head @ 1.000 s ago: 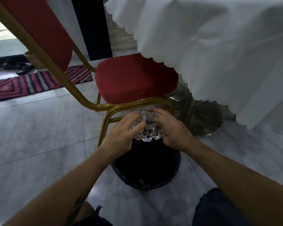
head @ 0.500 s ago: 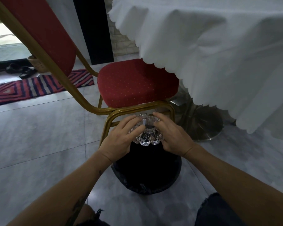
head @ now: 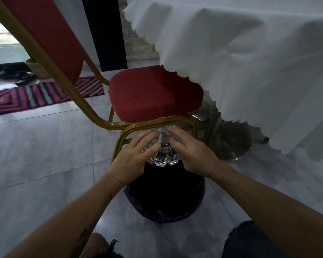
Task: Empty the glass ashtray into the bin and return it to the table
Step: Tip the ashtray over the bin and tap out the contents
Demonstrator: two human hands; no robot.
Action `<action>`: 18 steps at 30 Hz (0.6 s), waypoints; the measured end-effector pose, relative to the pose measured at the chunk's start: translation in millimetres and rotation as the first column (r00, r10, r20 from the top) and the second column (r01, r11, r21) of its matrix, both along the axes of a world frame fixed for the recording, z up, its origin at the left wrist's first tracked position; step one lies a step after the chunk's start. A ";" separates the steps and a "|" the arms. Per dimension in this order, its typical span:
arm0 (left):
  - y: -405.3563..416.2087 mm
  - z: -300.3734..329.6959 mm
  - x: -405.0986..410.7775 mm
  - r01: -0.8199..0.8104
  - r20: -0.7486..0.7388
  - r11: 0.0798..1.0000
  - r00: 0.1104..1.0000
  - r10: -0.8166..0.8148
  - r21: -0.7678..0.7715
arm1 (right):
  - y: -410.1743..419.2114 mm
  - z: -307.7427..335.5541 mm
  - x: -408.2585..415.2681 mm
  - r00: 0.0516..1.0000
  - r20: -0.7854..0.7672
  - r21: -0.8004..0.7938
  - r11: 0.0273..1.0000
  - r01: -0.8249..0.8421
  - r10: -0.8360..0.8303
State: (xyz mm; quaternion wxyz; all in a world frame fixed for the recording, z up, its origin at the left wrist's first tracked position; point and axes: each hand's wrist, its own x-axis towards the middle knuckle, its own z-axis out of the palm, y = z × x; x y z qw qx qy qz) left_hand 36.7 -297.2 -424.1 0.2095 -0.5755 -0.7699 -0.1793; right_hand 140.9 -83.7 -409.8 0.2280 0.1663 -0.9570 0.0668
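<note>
The glass ashtray (head: 164,155) is a clear, scalloped cut-glass dish, tipped over and held above the black bin (head: 164,203) on the floor. My left hand (head: 133,159) grips its left side and my right hand (head: 192,155) grips its right side, fingers spread over the glass. A thin white piece shows through the glass between my hands. The bin's inside is dark, so its contents are hidden. The table (head: 250,53) stands at the upper right under a white scalloped cloth.
A red chair (head: 153,94) with a gold frame stands just behind the bin, its front rail close above my fingers. The table's metal base (head: 229,144) is to the right. A striped rug (head: 41,94) and shoes (head: 17,76) lie at the far left on the grey tiled floor.
The view has shifted a little, so chair and table sit lower and closer in the frame. Both hands still hold the tipped ashtray over the bin, almost unmoved.
</note>
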 end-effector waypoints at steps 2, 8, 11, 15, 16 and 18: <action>0.6 -1.8 0.9 0.011 0.007 1.000 1.000 -0.011 0.015 | 0.9 -2.4 -1.4 1.000 0.012 -0.019 1.000 -0.012 0.013; 4.2 5.1 11.0 -0.055 0.375 0.990 0.927 0.003 0.129 | 2.5 -2.6 2.2 0.989 0.136 -0.303 0.947 0.105 -0.066; 9.2 9.6 14.6 -0.141 0.615 0.972 0.789 -0.006 0.190 | 1.6 -4.1 2.8 0.968 0.235 -0.475 0.858 0.196 -0.091; 12.4 7.6 12.2 -0.285 0.898 0.954 0.437 0.041 0.095 | -1.7 -8.4 0.2 0.921 0.374 -0.635 0.693 0.342 -0.112; 12.4 6.4 12.4 -0.316 0.932 0.946 0.359 0.046 0.075 | -2.8 -11.3 -0.3 0.901 0.414 -0.644 0.659 0.389 -0.127; 13.1 4.1 15.5 -0.382 0.973 0.923 0.226 0.044 0.047 | -5.5 -19.0 -1.2 0.870 0.464 -0.633 0.625 0.456 -0.165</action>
